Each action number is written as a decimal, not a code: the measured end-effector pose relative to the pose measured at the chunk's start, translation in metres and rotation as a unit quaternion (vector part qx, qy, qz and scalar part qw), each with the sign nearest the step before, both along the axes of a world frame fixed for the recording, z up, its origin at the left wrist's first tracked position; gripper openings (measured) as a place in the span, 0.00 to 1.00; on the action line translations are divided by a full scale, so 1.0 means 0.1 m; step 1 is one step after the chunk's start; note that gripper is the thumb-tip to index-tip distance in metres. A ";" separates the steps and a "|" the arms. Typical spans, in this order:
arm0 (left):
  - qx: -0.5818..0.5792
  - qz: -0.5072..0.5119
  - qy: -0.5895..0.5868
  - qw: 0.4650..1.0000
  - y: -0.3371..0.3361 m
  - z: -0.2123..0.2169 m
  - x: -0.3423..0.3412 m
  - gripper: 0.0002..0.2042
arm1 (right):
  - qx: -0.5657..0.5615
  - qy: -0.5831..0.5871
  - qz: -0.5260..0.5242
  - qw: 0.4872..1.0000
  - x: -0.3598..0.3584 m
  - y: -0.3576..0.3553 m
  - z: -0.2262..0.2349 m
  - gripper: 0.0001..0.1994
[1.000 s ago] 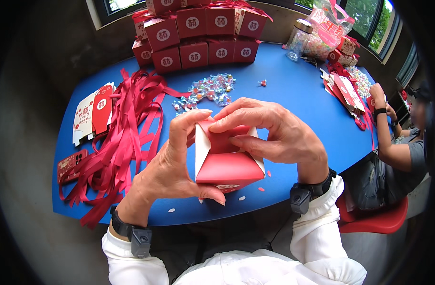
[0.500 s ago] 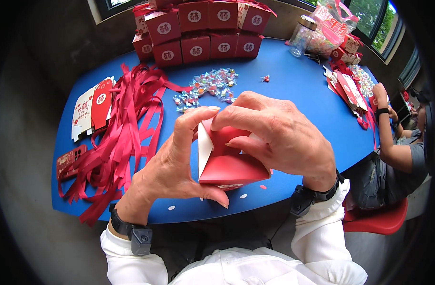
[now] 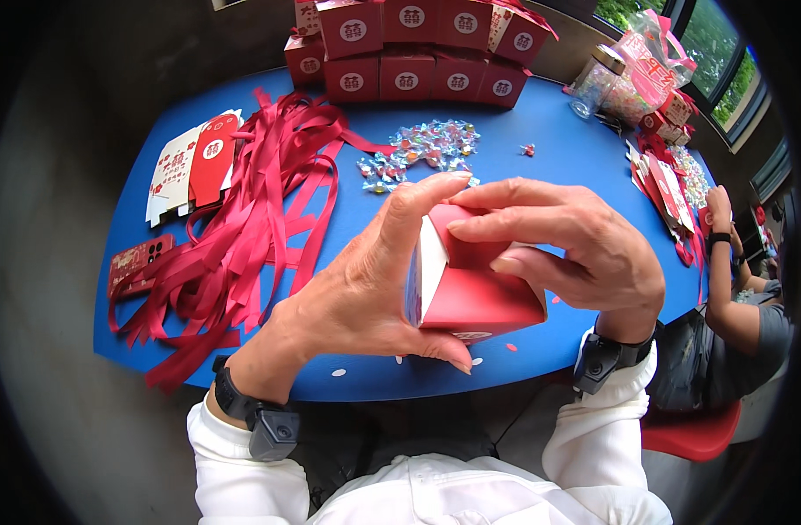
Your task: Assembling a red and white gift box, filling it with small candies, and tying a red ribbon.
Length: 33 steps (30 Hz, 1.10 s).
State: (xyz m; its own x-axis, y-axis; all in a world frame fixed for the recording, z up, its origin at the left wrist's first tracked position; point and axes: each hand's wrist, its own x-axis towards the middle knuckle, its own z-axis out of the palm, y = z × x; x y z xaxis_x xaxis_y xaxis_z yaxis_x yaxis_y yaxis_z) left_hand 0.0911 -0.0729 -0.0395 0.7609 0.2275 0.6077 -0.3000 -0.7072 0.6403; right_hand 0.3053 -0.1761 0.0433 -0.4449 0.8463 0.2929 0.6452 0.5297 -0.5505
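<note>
A small red gift box (image 3: 488, 302) is held up over the near side of the table, its top flaps folded partly inward. My left hand (image 3: 374, 271) grips it from the left, thumb across the lower front and fingers at the far edge. My right hand (image 3: 584, 245) has its thumb and fingers on the flaps at the top, closed around the far flap. A white inner side (image 3: 431, 262) of the box shows at its left. The inside of the box is mostly hidden by flaps and fingers.
Wrapped candies (image 3: 431, 144) lie beyond my hands. Left are a heap of red ribbons (image 3: 269, 201), flat box blanks (image 3: 177, 166) and a phone (image 3: 138, 262). Finished red boxes (image 3: 409, 79) are stacked at the back. A jar (image 3: 597, 83) stands back right; another person (image 3: 746, 315) sits at right.
The view has shifted, so the table appears moved slightly. The box's front flap now lies flatter over the opening, and my right fingers have drawn back a little from inside.
</note>
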 end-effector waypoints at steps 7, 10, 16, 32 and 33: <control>0.053 0.026 0.002 0.998 0.01 0.13 -0.02 0.60 | 0.004 0.010 0.102 0.995 0.17 0.02 -0.14 0.36; 0.055 0.031 0.012 0.998 0.03 0.15 -0.01 0.57 | 0.003 0.057 0.126 0.990 0.23 0.08 -0.18 0.35; 0.013 0.126 -0.045 0.991 0.05 0.18 -0.06 0.52 | 0.059 0.279 -0.021 0.958 0.19 0.19 -0.27 0.27; -0.247 0.129 -0.200 0.939 0.11 0.21 -0.06 0.46 | -0.229 0.070 0.017 0.971 0.30 0.18 -0.43 0.15; -0.275 0.112 -0.184 0.937 0.10 0.22 -0.07 0.45 | -0.222 0.092 -0.001 0.971 0.31 0.14 -0.40 0.15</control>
State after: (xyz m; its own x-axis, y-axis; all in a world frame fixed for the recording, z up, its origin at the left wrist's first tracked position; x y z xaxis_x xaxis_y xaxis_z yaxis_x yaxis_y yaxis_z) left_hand 0.0844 -0.0629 -0.0177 0.4185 0.7120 0.5639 -0.4561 -0.3722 0.8084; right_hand 0.3366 -0.1624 0.0034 -0.4187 0.9077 -0.0274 0.5150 0.2125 -0.8304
